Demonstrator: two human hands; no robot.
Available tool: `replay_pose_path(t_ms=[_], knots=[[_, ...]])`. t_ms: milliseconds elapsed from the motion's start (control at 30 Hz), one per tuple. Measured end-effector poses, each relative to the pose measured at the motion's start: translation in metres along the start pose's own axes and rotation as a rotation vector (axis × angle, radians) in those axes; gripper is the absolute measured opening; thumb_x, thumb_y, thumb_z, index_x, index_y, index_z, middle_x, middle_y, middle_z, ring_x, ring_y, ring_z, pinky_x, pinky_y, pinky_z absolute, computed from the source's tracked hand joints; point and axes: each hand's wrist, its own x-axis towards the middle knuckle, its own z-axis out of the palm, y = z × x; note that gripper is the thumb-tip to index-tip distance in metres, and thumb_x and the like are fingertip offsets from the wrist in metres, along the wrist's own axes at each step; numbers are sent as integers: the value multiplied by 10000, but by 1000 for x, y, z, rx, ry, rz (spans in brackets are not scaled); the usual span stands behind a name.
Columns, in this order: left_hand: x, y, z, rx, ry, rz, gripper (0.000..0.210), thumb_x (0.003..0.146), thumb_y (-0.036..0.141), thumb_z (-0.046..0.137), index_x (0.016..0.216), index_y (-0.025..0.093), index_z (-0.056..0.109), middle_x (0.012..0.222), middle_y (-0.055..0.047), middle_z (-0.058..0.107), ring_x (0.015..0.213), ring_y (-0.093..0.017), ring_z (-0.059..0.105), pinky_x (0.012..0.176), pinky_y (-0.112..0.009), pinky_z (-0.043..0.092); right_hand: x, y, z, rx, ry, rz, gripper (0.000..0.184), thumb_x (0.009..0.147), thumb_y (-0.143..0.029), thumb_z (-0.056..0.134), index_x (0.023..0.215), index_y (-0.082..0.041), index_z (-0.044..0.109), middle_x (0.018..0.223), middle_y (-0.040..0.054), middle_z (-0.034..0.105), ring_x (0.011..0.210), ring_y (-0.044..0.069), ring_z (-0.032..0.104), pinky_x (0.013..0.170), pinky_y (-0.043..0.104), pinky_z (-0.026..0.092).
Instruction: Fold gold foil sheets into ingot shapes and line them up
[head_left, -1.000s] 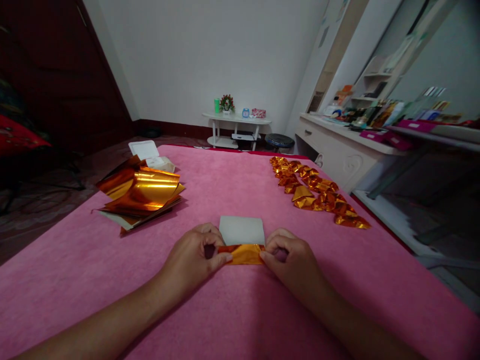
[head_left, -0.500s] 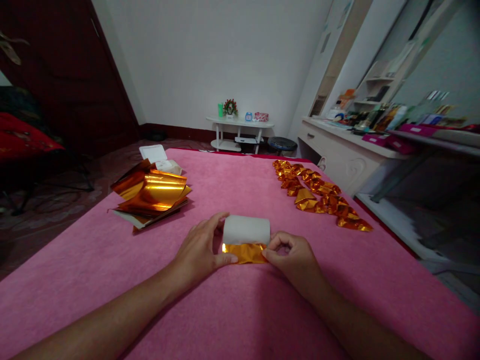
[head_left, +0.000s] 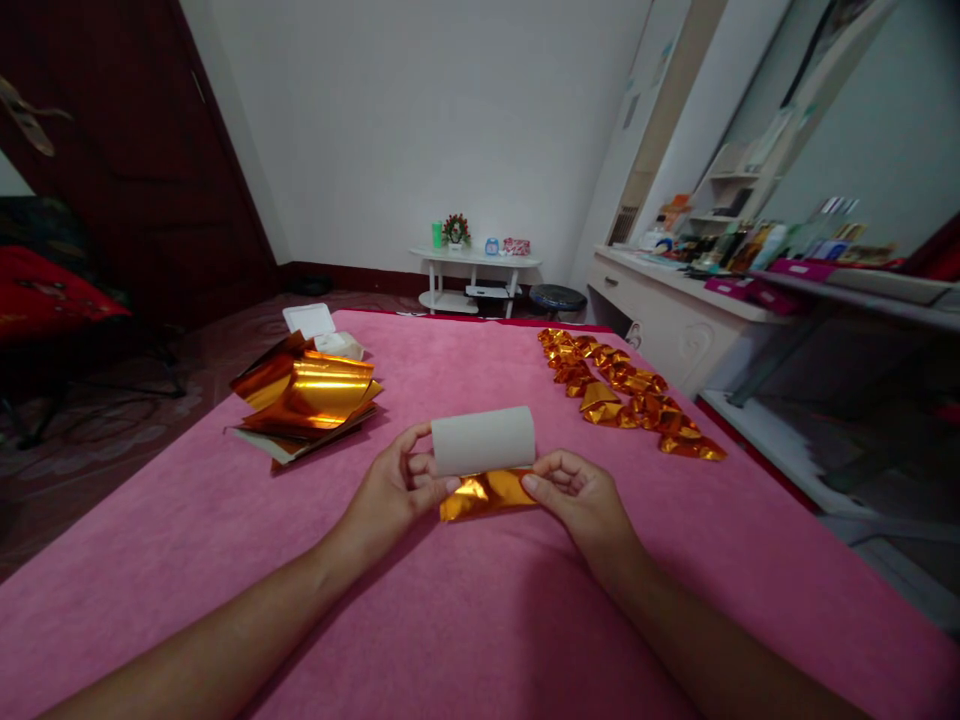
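Observation:
A sheet of gold foil paper [head_left: 491, 493] is between my hands over the pink cloth [head_left: 487, 610]. Its far part curls up into a roll with the plain grey back [head_left: 484, 440] outward, and the gold side shows as a creased strip along the near edge. My left hand [head_left: 401, 482] pinches the left end, thumb on the strip and fingers behind the roll. At the right end, my right hand [head_left: 583, 495] is closed on the strip between thumb and curled fingers.
A stack of gold foil sheets [head_left: 311, 395] lies at left, a white open box [head_left: 319, 325] behind it. Rows of folded gold foil pieces [head_left: 600, 400] lie at right. Beyond stand a small white table [head_left: 476, 257], a round stool [head_left: 557, 298] and a cluttered dresser [head_left: 675, 300].
The foil paper has tilted, its left end lower, with the grey roll shifted slightly up and left. My right fingers have shifted their hold on the strip. The camera view has moved slightly.

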Motion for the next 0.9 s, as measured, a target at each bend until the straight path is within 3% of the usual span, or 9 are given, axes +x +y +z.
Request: replay_pose_path(t_ms=[167, 333, 433, 567, 600, 667, 767, 900], knots=[[-4, 0, 2, 8, 60, 20, 513, 769, 327, 672, 1156, 220, 352, 575, 84, 558, 473, -79, 517, 480, -158, 389, -1, -2, 1, -19, 39, -3, 296, 605, -408, 762, 670, -170, 597, 635, 10, 653, 579, 138, 585, 552, 240, 453], [-6, -3, 5, 74, 48, 116, 390, 818, 273, 613, 1102, 248, 347, 575, 91, 530, 494, -70, 498, 489, -141, 380, -1, -1, 2, -17, 70, -3, 285, 589, -391, 765, 651, -168, 598, 628, 19, 661, 570, 142, 588, 542, 243, 452], [-8, -3, 7, 165, 72, 134, 522, 827, 239, 596, 1254, 271, 299, 694, 54, 585, 545, -77, 541, 494, -145, 395, -2, -2, 3, -8, 91, 3, 275, 585, -378, 767, 640, -169, 598, 623, 26, 664, 572, 148, 595, 549, 251, 460], [-10, 1, 7, 277, 70, 171, 799, 831, 241, 590, 1444, 314, 84, 961, -25, 635, 596, -85, 600, 516, -173, 447, -3, -3, 4, -12, 130, -4, 284, 575, -387, 780, 616, -172, 598, 606, 25, 663, 571, 154, 602, 551, 257, 476], [-10, 2, 7, 304, 51, 184, 776, 836, 253, 583, 1453, 309, 116, 1018, -45, 637, 628, -94, 617, 536, -185, 467, -3, -4, 4, -13, 138, -5, 293, 570, -396, 783, 612, -173, 598, 601, 25, 663, 567, 156, 603, 549, 258, 479], [-10, 3, 7, 349, -16, 202, 629, 831, 280, 590, 1406, 265, 335, 1072, -76, 645, 747, -140, 649, 613, -228, 512, -3, -4, 4, -8, 146, -1, 312, 558, -414, 790, 608, -175, 596, 598, 29, 664, 563, 161, 605, 547, 265, 485], [-10, 4, 9, 310, -89, 204, 429, 773, 293, 658, 1188, 199, 610, 1051, -95, 678, 918, -216, 645, 739, -301, 538, -4, -5, 4, 7, 142, 2, 323, 555, -426, 792, 616, -178, 594, 609, 32, 666, 574, 166, 611, 556, 270, 492], [-9, 0, 11, 109, -85, 69, 479, 713, 268, 718, 1175, 191, 614, 1019, -84, 704, 873, -207, 665, 736, -320, 544, -5, -4, 4, 3, 122, -44, 318, 583, -434, 783, 656, -177, 611, 631, 26, 661, 590, 157, 608, 567, 258, 490]])
